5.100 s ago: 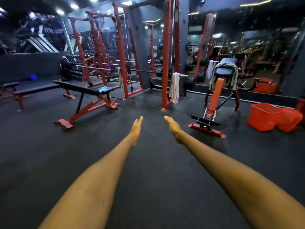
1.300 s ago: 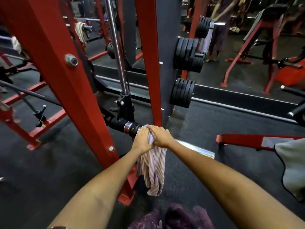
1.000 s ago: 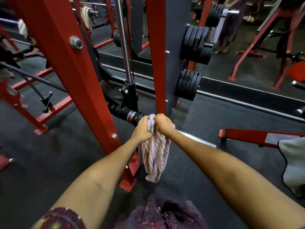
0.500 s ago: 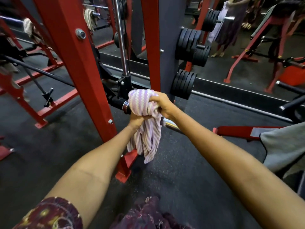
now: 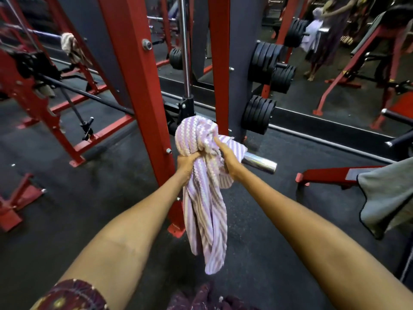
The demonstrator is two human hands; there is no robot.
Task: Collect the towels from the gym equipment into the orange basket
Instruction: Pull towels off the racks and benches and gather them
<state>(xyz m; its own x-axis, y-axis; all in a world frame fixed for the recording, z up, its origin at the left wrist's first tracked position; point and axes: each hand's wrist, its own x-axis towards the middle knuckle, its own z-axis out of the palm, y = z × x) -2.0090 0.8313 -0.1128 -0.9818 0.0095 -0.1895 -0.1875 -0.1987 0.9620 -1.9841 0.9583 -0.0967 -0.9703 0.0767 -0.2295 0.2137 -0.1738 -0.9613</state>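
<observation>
Both hands grip the purple-and-white striped towel (image 5: 205, 193): the left hand (image 5: 186, 163) is fisted around its gathered middle, the right hand (image 5: 226, 157) pinches the bunched upper fold, and the free end hangs clear above the open dark floor (image 5: 257, 231). Just behind the towel, the chrome barbell sleeve (image 5: 260, 164) projects to the right with its end exposed; the red rack upright (image 5: 143, 90) stands immediately left of the left hand. A grey towel (image 5: 388, 195) hangs at the right frame edge, a beige towel (image 5: 69, 47) is draped on a far bar at upper left, and black weight plates (image 5: 258, 114) sit on pegs beyond.
</observation>
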